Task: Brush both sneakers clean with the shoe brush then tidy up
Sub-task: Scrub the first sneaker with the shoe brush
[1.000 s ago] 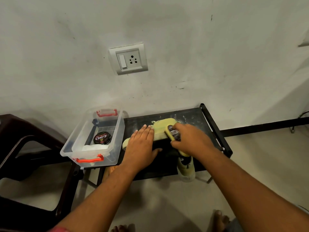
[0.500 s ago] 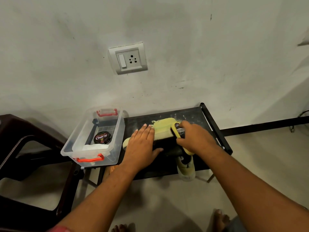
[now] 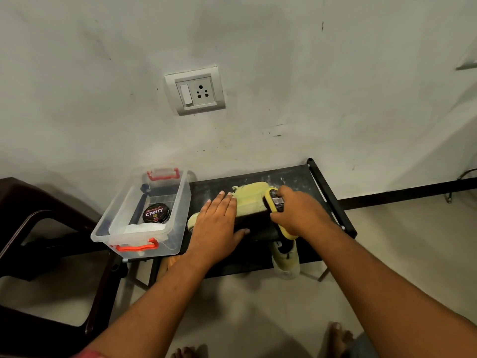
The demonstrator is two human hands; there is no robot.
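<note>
A pale yellow-green sneaker (image 3: 249, 198) lies on its side on the low black rack (image 3: 296, 177). My left hand (image 3: 218, 223) rests flat on it with straight fingers and holds it down. My right hand (image 3: 300, 211) grips the yellow shoe brush (image 3: 274, 200), whose dark bristles press against the sneaker's side. The second sneaker (image 3: 286, 259) of the same colour stands at the rack's front edge, partly hidden under my right wrist.
A clear plastic box (image 3: 178, 202) with red clips sits at the rack's left end, holding a black polish tin (image 3: 156, 213) and a white cloth (image 3: 144, 228). A dark brown chair (image 3: 38, 228) stands at left. The wall carries a socket (image 3: 195, 90). My bare feet show below.
My right hand has slid the brush to the right along the sneaker, from its middle toward its right end. My left hand has stayed in place on the shoe.
</note>
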